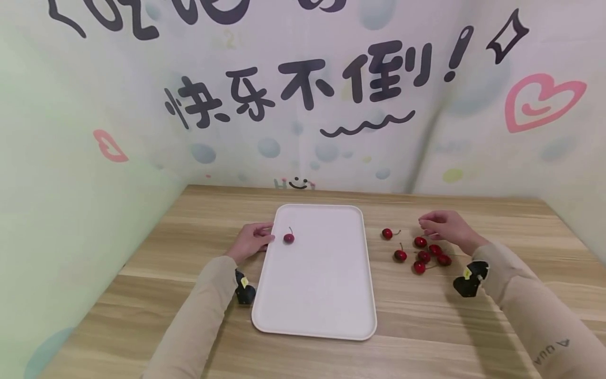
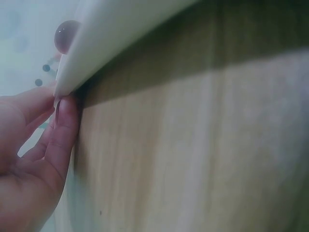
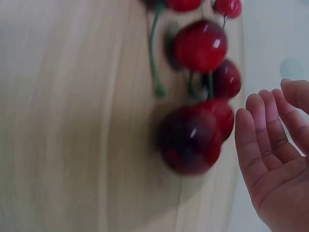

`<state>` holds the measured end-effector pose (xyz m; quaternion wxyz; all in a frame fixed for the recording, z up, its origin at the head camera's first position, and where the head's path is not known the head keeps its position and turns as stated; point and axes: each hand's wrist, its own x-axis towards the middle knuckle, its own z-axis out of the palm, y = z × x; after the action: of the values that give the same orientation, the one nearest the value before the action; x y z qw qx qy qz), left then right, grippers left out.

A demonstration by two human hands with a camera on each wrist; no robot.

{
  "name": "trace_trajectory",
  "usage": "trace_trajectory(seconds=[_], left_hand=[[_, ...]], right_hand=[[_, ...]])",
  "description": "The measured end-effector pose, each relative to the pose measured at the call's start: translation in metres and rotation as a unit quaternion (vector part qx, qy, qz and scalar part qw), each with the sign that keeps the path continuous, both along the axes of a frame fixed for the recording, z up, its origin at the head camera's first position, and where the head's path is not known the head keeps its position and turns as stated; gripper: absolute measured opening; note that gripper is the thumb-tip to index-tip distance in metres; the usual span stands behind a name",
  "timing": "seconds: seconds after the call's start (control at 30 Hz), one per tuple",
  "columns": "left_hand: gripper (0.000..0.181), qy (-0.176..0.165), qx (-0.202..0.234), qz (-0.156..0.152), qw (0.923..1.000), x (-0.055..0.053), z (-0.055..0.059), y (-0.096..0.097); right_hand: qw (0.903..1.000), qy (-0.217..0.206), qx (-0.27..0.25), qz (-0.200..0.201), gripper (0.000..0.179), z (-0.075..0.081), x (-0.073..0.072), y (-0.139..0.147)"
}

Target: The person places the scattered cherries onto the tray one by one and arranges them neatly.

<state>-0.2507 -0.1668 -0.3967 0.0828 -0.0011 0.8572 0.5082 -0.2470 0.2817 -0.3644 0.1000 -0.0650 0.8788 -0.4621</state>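
Tray [image 1: 319,284] has left hand [image 1: 248,241] pinching its left edge, right hand [image 1: 446,228] kinda loose off right; 1 cherry [image 1: 289,239] on it, 7 cherries [image 1: 423,257] right.

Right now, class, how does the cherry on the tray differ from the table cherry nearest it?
The tray cherry lies on the white tray; the table cherry lies on the wooden table. In the head view, the tray cherry's stem points up, the table cherry's to the right. Both are red, with stems.
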Motion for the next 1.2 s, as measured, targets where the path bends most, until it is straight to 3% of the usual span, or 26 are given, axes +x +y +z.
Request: trace_trajectory(seconds=[0.5, 1.2], left_hand=[[0.041, 0.003, -0.003, -0.005, 1.0, 0.001, -0.001, -0.002], [0.041, 0.005, 0.001, -0.01, 0.9999, -0.002, -0.002, -0.003]], right_hand=[[0.9987, -0.025, 0.033, -0.029, 0.042, -0.014, -0.002, 0.019], [0.9951, -0.023, 0.087, 0.043, 0.034, -0.021, -0.007, 0.021]])
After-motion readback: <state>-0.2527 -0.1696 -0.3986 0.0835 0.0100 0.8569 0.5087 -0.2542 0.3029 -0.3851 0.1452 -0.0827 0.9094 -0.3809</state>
